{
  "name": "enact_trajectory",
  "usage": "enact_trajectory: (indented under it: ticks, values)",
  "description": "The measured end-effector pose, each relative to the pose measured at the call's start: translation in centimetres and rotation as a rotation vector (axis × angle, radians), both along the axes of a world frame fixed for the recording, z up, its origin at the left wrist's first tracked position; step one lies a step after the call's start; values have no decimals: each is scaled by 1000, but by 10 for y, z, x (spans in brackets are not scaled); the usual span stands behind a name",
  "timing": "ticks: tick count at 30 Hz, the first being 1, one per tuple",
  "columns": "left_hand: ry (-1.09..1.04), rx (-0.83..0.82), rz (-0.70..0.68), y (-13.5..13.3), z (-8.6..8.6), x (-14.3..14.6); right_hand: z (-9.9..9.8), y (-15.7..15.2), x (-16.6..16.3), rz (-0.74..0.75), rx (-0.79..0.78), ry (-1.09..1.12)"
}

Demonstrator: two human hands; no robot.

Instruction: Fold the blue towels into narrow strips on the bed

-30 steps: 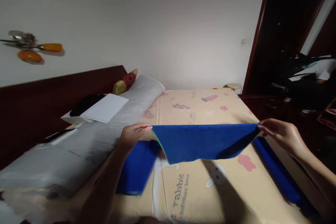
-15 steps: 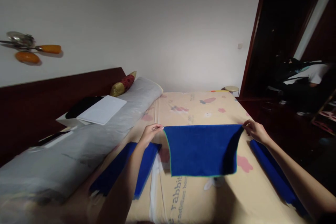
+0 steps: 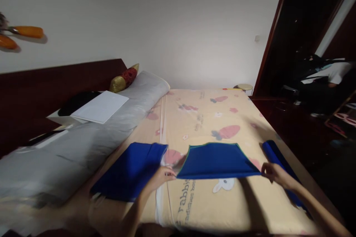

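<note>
A blue cloth with a green edge lies nearly flat over the patterned bed sheet, its near edge still lifted. My left hand pinches its near left corner. At the near right corner, my right hand pinches the same cloth. A second blue cloth, folded, lies on the bed to the left of my left hand. Along the bed's right edge, just beyond my right hand, lies a third blue cloth.
A long grey bolster runs along the dark wooden headboard, with a white sheet of paper and a red-gold cushion on it. A small stool stands past the bed. A person sits in the dark doorway at right.
Both hands have drawn the blue cloth down and toward me, from hanging in the air to lying almost flat on the bed. The camera has tilted down.
</note>
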State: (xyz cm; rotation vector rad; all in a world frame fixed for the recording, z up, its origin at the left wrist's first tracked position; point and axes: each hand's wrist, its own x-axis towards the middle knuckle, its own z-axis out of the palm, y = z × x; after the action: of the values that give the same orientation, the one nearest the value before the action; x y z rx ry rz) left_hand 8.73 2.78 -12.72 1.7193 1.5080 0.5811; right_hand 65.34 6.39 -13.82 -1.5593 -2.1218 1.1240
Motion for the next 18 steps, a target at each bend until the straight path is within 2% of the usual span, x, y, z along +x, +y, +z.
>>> enact_trajectory:
  ticks: [3,6,9,18]
  values:
    - [36,-105,-19,-28,-61,18,-58,-32,-10,14,-72,-90]
    - [73,-170,-12,-48,-95,25,-85,-54,-18,31,-70,-117]
    - [105,-193,-5,-55,-109,22,-95,-63,-18,25,-57,-154]
    - [220,-181,-47,-68,-132,17,-122,-74,-8,54,-32,-326]
